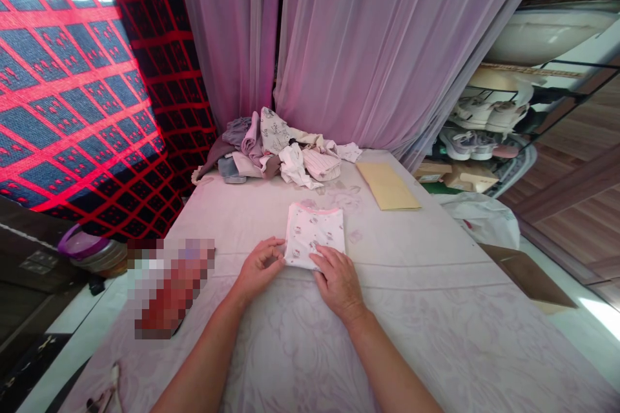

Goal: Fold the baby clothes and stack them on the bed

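Observation:
A small white child's shirt [314, 232] with a cartoon print and pink trim at its neckline lies folded into a rough square on the bed. My left hand [261, 264] is at its near left corner, fingers curled and the thumb against the edge. Over the near edge rests my right hand [339, 281], its fingers on top of the cloth and its thumb by the front fold. How far the cloth goes under the fingers is hidden.
Behind the shirt is a heap of crumpled clothes [276, 151] against a purple curtain [339, 45]. A flat tan folder or envelope [387, 186] lies at right. A blurred red object [169, 290] and a cable [115, 377] are at left. Shoes [469, 142] stand on a rack.

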Motion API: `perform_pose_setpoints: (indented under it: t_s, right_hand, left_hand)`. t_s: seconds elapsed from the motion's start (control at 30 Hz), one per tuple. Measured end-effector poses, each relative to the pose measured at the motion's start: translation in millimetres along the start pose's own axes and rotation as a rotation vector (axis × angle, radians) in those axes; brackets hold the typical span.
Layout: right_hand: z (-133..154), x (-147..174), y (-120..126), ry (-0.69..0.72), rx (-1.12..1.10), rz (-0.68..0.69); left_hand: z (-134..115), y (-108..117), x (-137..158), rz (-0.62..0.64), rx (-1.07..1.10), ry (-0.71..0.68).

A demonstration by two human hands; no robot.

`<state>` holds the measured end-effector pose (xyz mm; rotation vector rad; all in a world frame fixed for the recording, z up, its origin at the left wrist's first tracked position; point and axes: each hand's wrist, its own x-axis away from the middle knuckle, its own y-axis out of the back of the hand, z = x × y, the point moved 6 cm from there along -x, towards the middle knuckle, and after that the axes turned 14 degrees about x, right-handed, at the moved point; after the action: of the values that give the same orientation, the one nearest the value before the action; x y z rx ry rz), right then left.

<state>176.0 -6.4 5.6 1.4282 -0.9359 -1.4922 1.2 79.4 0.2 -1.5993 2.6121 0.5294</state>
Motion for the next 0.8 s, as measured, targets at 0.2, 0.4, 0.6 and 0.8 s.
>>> perform_pose_setpoints:
  t_s: [0.2, 0.4, 0.6, 0.8]
  right_hand:
    - [1.0, -1.2, 4.1, -0.013, -0.035, 0.018]
    - [0.5, -1.1, 4.7, -0.023, -0.046, 0.025]
    - [0.6, -0.4, 4.5, -0.007, -0.045, 0.001]
    - [0.4, 0.5, 4.6, 0.008, -0.062, -0.049]
  left_hand:
    - [-2.2, -4.8, -2.3, 0.032, -0.150, -0.007]
    - [-4.4, -9.5, -1.2, -0.015, -0.334, -0.005]
    - [-4.1, -4.7, 1.2, -0.120, -0.410, -0.022]
    - [-1.8, -5.9, 3.4, -0.066, -0.374, -0.066]
